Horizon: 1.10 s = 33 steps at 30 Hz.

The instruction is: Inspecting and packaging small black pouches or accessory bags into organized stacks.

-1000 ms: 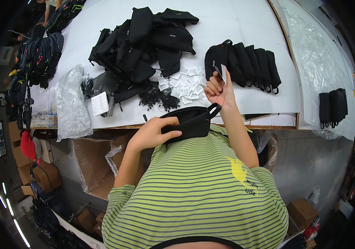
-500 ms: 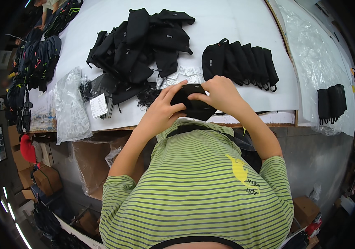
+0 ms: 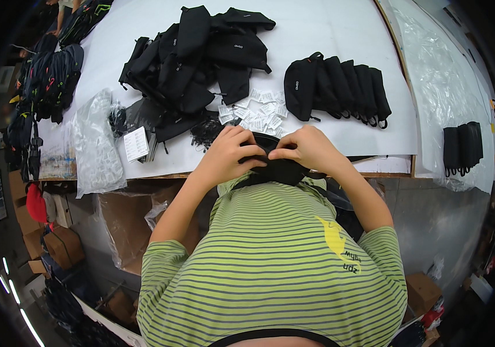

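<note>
Close to my body, at the table's front edge, I hold a black fabric pouch (image 3: 285,172) in both hands. My left hand (image 3: 230,155) grips its left side with curled fingers. From the right, my right hand (image 3: 310,149) pinches the pouch's upper edge, thumb and fingertips close to those of the left. Just beyond my hands lie scattered small white labels (image 3: 256,110) and a tangle of black cords (image 3: 205,133). A heap of black pouches (image 3: 198,63) spreads behind them. Similar pouches overlap in a neat row (image 3: 340,87) to the right.
A stack of white printed cards (image 3: 136,144) and a clear plastic bag (image 3: 98,147) lie on the left. Dark backpacks (image 3: 53,81) and another person's arm (image 3: 61,17) are farther left. Beyond a wooden edge at right are plastic sheeting (image 3: 432,81) and more pouches (image 3: 462,148).
The held pouch has been tipped and drawn toward me, lower over the table edge. My fingertips have come together at its upper edge, and more of the white labels now show.
</note>
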### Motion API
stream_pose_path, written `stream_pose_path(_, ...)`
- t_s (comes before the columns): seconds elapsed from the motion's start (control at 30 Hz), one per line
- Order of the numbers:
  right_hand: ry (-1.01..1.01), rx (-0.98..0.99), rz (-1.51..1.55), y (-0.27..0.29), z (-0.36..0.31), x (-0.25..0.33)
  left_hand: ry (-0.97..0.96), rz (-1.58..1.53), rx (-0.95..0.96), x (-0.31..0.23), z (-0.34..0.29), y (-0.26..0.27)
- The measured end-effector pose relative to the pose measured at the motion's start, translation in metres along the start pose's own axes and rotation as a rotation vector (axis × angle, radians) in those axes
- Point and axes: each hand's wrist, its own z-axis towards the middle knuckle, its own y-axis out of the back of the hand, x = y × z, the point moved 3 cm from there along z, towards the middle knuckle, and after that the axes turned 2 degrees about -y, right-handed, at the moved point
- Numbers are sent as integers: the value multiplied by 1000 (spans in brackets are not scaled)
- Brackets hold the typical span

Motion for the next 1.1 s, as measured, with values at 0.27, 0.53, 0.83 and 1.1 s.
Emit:
stream_pose_path(0.27,18,142,69,8,-25,6,553,-959,-153,83,14,-41)
stream_pose_path(0.53,266,-43,-147,3,-51,17,441,-30,62,138,-3,-123)
stream_pose_path(0.83,270,-209,-212,10,-50,12,590,-685,-403,118,22,-65)
stream_pose_path(1.1,339,-360,-357,28,-39,20,38,134,0,-7,40,24)
